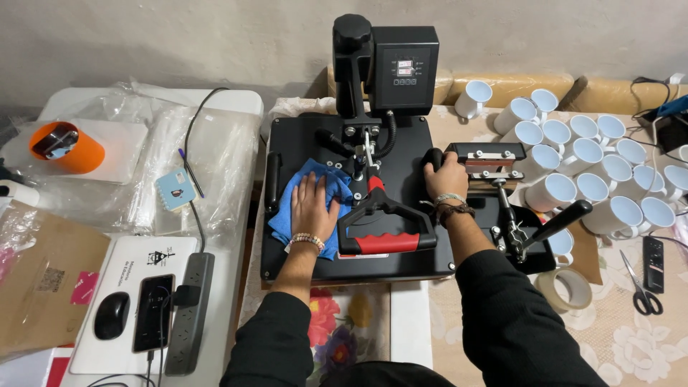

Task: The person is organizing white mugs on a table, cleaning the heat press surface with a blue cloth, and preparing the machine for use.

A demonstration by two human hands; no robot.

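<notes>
My left hand (313, 208) lies flat on the blue cloth (301, 204), wiping the heat press (358, 179), while my right hand (446, 179) grips its side knob (433, 158).

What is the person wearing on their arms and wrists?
Both arms have black long sleeves, pushed up a little from the wrists. The left hand has a beaded bracelet in pale, mixed colours. The right hand has a light beaded bracelet and a darker, brownish band beside it. No gloves or rings show.

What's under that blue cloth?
The blue cloth lies on the black press's flat top, with the left hand pressing it down. Whatever is directly beneath the cloth is covered.
</notes>
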